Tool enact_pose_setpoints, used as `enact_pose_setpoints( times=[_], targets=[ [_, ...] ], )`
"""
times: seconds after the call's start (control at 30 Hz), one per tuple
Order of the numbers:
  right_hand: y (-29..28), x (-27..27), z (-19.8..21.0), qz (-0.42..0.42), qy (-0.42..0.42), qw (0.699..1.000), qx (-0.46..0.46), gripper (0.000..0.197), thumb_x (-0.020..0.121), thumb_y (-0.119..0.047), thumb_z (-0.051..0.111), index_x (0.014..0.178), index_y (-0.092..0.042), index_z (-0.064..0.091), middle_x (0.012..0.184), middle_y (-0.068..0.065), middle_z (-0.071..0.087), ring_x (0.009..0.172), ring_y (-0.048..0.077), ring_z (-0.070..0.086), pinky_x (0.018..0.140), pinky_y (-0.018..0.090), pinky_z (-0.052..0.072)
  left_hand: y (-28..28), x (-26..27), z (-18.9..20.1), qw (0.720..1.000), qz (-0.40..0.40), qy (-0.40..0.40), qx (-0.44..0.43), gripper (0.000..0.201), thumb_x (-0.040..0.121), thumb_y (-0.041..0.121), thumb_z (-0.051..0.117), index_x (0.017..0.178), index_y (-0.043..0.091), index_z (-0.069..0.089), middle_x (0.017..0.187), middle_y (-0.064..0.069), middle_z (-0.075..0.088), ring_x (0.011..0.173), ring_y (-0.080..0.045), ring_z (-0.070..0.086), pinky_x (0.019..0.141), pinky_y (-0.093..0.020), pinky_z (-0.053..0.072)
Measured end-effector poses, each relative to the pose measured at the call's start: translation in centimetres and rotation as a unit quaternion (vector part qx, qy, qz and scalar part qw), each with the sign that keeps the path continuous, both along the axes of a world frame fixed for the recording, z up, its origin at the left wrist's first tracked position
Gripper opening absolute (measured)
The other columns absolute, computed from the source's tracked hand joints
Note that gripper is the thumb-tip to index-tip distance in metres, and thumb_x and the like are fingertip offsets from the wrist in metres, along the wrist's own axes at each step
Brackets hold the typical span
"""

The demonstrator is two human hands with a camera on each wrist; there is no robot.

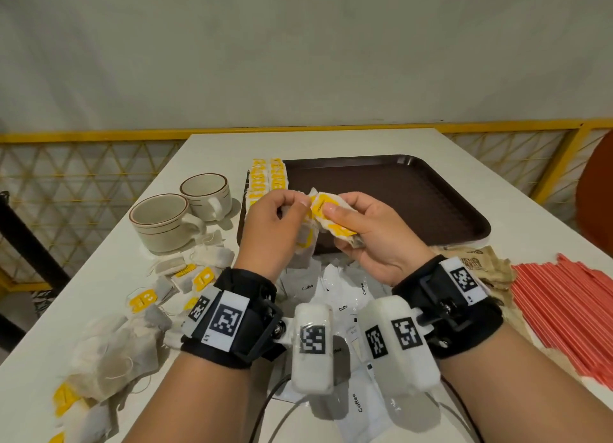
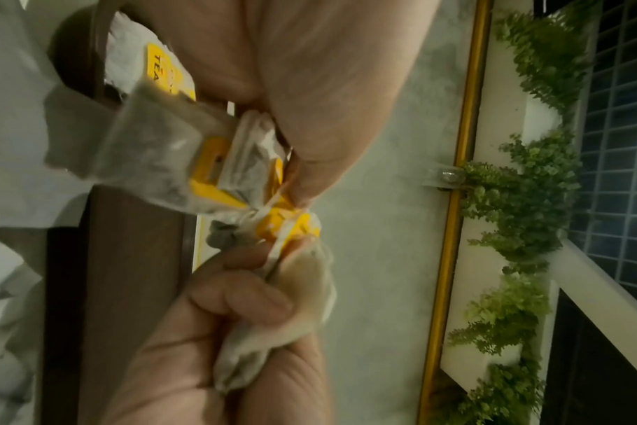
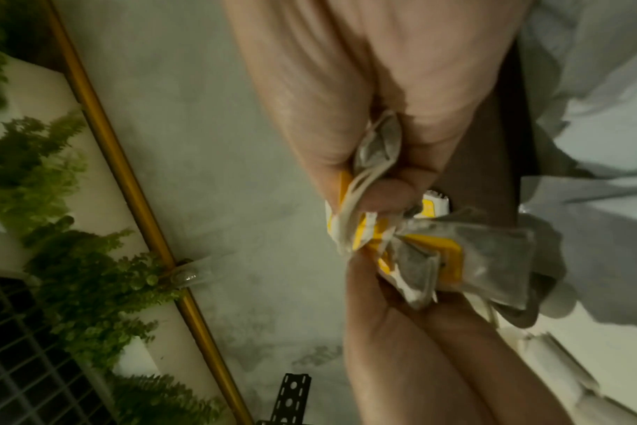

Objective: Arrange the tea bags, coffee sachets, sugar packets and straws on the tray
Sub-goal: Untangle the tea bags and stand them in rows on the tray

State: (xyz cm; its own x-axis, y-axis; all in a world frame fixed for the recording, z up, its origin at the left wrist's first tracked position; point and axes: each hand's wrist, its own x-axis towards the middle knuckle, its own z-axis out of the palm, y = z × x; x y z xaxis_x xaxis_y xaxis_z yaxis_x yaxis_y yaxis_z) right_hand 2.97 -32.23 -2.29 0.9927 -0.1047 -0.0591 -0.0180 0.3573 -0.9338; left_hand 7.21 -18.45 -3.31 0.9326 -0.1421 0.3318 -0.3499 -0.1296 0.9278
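Both hands are raised over the near edge of the dark brown tray (image 1: 414, 190). My left hand (image 1: 297, 210) pinches a tea bag (image 1: 306, 243) with a yellow tag, and the bag hangs below its fingers. My right hand (image 1: 336, 215) grips a small bunch of tea bags (image 1: 335, 225). The two hands touch at the tags. In the left wrist view the left hand (image 2: 299, 178) pinches the hanging bag (image 2: 157, 161). The right wrist view shows the right hand (image 3: 375, 189) curled round its bunch (image 3: 360, 230). Several tea bags (image 1: 267, 180) lie in rows on the tray's left end.
Two beige cups (image 1: 166, 220) stand left of the tray. Loose tea bags (image 1: 132, 340) litter the table's left side. White coffee sachets (image 1: 335, 293) lie under my wrists, brown sugar packets (image 1: 477, 260) to the right, red straws (image 1: 564, 313) beyond them.
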Motion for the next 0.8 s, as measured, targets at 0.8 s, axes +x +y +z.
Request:
enact_pose_setpoints(
  times=[0.8],
  targets=[
    [-1.8, -0.1, 1.0, 0.03, 0.061, 0.996, 0.063, 0.039, 0.087, 0.014, 0.047, 0.117, -0.008, 0.059, 0.105, 0.013, 0.056, 0.088, 0.015, 0.057, 0.062, 0.021, 0.05, 0.4, 1.2, -1.0, 0.998, 0.048, 0.044, 0.006, 0.011, 0.088, 0.025, 0.063, 0.091, 0.016, 0.069, 0.097, -0.003, 0.07, 0.097, -0.024, 0.063, 0.092, -0.047, 0.051]
  ],
)
